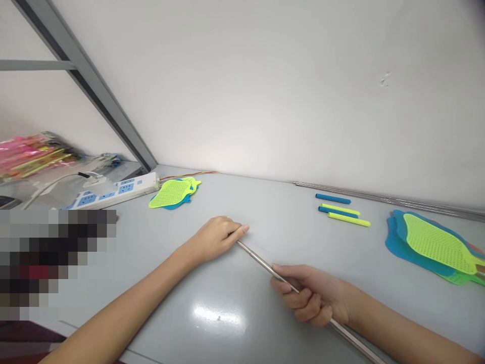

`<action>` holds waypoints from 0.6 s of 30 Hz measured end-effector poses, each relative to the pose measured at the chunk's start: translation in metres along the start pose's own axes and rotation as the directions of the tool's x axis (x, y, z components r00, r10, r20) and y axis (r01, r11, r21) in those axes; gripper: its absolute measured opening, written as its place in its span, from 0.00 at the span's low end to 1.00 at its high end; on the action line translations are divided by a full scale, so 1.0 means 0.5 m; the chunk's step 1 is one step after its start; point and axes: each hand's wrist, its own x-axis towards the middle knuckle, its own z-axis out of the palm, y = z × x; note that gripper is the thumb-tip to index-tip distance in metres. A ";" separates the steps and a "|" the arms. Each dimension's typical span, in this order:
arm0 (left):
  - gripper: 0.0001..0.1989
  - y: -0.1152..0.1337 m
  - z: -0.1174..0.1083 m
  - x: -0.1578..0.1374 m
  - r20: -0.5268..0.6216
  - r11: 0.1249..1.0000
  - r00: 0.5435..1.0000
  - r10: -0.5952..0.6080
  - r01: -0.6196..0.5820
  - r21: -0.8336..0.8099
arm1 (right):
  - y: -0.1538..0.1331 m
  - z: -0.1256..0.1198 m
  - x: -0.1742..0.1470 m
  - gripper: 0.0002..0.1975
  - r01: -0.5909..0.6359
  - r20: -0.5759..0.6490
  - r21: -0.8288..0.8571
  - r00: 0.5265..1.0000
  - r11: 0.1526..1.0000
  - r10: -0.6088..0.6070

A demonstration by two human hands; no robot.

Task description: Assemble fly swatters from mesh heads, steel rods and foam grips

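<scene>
A thin, stepped metal telescopic rod [257, 259] runs slantwise between my two hands above the grey table. My left hand [217, 237] is closed at the rod's far, thinner end, and its fingers hide the tip. My right hand [308, 296] wraps round the rod farther down, palm turned up, with the thicker part passing out toward the lower right edge. Beyond my right hand lie several blue and yellow plastic tubes [348, 219]. Yellow and blue perforated fly swatter heads [171, 193] lie beyond my left hand.
More fly swatter heads [439, 243] are stacked at the right. Several thin metal rods [364, 195] lie along the wall. A white power strip [148, 183] with a plugged-in cable is at the left, near a metal frame post [102, 91] and bagged pink and yellow items [34, 154].
</scene>
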 end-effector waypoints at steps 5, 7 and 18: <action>0.21 -0.028 -0.009 0.001 -0.043 0.992 0.994 -0.102 0.099 -0.075 | -0.005 -0.003 0.000 0.18 0.008 0.021 0.005 1.000 1.000 -0.008; 0.21 -0.032 -0.012 0.001 -0.037 0.981 0.990 -0.139 0.132 -0.144 | -0.005 -0.004 -0.001 0.18 0.020 0.025 0.005 0.999 1.000 -0.020; 0.22 -0.051 -0.009 0.005 -0.007 0.923 0.957 -0.290 0.277 -0.266 | -0.005 -0.007 0.000 0.18 0.039 0.023 -0.031 0.999 0.999 -0.039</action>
